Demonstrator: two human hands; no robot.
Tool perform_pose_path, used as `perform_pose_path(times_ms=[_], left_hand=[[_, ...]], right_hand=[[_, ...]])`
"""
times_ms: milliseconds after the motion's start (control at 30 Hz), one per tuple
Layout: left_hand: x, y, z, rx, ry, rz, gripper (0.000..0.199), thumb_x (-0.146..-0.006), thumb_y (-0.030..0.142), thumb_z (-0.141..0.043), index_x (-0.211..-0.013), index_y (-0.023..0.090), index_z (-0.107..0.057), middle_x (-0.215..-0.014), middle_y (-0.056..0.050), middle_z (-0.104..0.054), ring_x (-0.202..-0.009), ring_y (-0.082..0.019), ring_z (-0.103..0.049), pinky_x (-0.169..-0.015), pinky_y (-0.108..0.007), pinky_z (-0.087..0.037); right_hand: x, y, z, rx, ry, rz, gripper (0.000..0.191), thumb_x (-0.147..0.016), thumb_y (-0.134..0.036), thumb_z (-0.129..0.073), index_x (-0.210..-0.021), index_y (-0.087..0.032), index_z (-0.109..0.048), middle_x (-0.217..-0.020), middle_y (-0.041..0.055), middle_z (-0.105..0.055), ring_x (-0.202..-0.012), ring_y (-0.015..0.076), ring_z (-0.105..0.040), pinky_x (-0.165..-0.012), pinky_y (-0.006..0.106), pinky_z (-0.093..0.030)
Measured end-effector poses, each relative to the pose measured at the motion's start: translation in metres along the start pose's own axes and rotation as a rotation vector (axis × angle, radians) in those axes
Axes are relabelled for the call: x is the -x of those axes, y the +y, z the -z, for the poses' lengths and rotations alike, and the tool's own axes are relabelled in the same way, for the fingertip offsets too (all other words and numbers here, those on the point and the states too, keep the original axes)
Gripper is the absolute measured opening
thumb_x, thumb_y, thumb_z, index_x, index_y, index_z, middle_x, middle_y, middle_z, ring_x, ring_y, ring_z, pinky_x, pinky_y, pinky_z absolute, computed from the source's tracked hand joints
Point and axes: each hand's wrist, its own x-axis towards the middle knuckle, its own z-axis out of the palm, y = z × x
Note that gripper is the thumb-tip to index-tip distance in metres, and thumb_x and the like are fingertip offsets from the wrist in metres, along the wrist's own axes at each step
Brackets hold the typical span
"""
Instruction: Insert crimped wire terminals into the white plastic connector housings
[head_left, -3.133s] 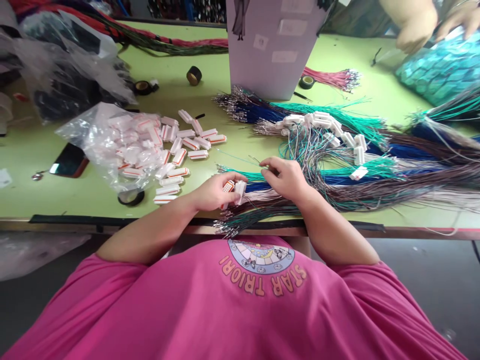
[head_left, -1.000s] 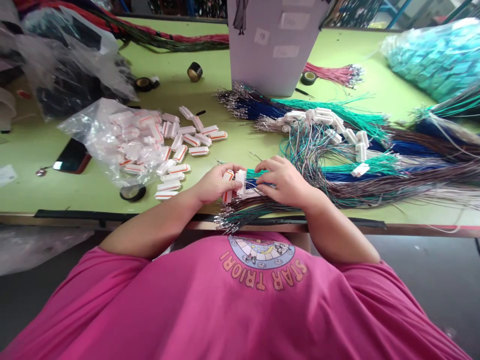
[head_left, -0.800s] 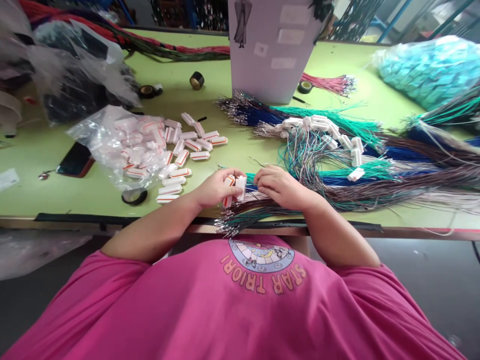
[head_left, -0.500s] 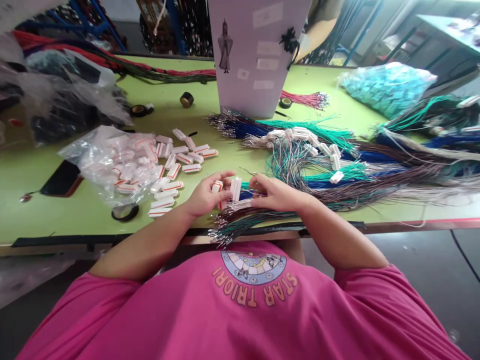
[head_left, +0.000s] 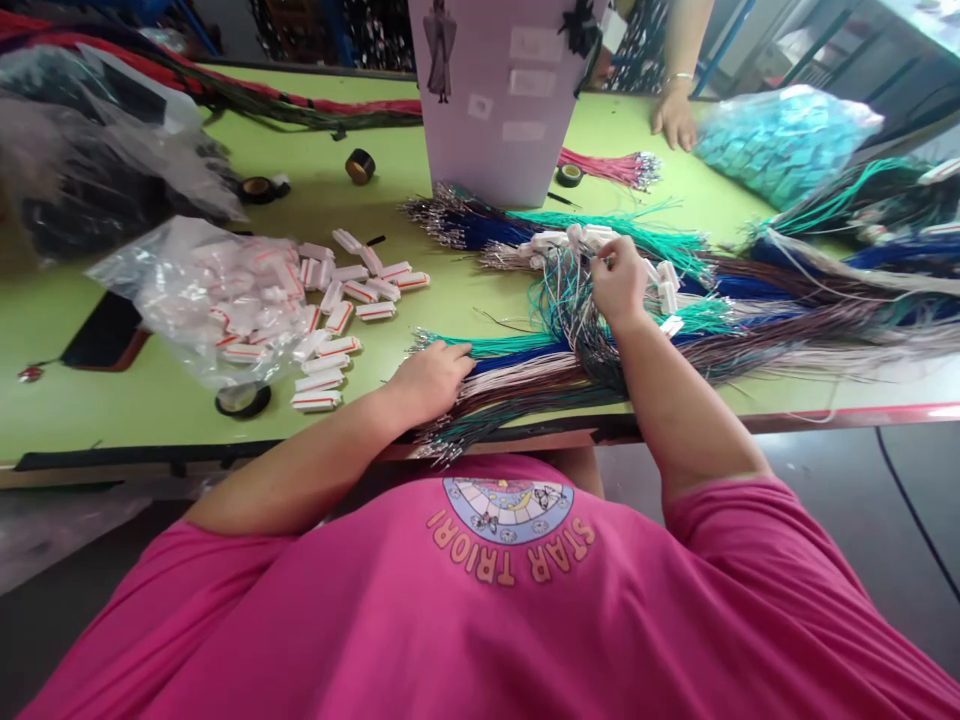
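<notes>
My left hand (head_left: 433, 382) rests palm down across the metal-tipped ends of the wire bundles (head_left: 525, 365) at the table's front. Its fingers bend together over them; whatever lies under the palm is hidden. Farther right and back, my right hand (head_left: 621, 285) is closed, thumb and fingers pinched, at a row of white plastic connector housings (head_left: 551, 240) with thin wires (head_left: 562, 295) hanging from them. What the pinch holds is covered by the fingers. Loose white connector housings with orange strips (head_left: 337, 346) lie left of my left hand, several spilling from a clear plastic bag (head_left: 187, 300).
A lilac box (head_left: 495, 120) stands at the back middle. Rolls of black tape (head_left: 360, 166) and a dark phone-like case (head_left: 105, 332) lie to the left. A bag of turquoise pieces (head_left: 784, 145) is back right, near another person's hand (head_left: 675, 115).
My right hand has moved right and back from the wire ends to the wired connectors. The connectors visible in my left hand are now out of sight. Another person's hand has appeared.
</notes>
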Motion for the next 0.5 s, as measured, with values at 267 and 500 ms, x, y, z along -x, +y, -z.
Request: perform_pose_path(times_ms=[267, 500], left_hand=[[0.009, -0.014, 0.010, 0.244, 0.381, 0.129, 0.022, -0.086, 0.021, -0.056, -0.103, 0.015, -0.069, -0.103, -0.013, -0.071, -0.100, -0.027, -0.063, -0.098, -0.042, -0.047], [0.010, -0.026, 0.020, 1.162, 0.479, 0.409, 0.019, -0.076, 0.034, -0.056, -0.087, 0.024, -0.043, -0.062, 0.004, -0.048, -0.054, -0.013, -0.043, -0.051, -0.027, -0.036]], right_hand=[[0.021, -0.031, 0.042, 0.143, 0.021, 0.006, 0.032, -0.098, -0.035, -0.048, -0.114, -0.021, -0.071, -0.104, 0.0120, -0.072, -0.094, 0.0242, -0.063, -0.086, 0.041, -0.047], [0.116, -0.090, 0.051, 0.072, -0.716, 0.726, 0.025, -0.096, -0.026, -0.052, -0.087, -0.020, -0.074, -0.087, 0.0059, -0.072, -0.084, 0.0191, -0.061, -0.076, 0.031, -0.043]])
